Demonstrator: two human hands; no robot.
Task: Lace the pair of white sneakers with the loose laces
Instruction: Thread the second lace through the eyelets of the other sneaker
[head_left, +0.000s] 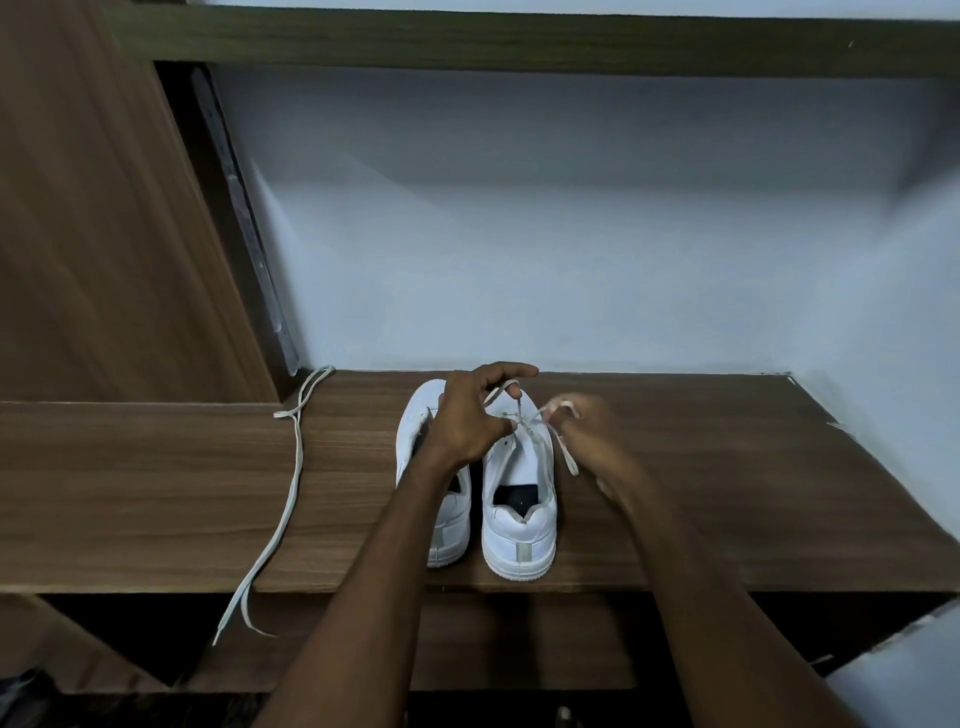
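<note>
Sneakers, white, one pair: left sneaker and right sneaker side by side, heels near, on wooden shelf. Lace partly threaded in right sneaker; left hand pinches one end, right hand, blurred, grips the other. Spare lace lies left, tail hanging over shelf edge. Advice: draw both ends evenly, flat, without twist.
</note>
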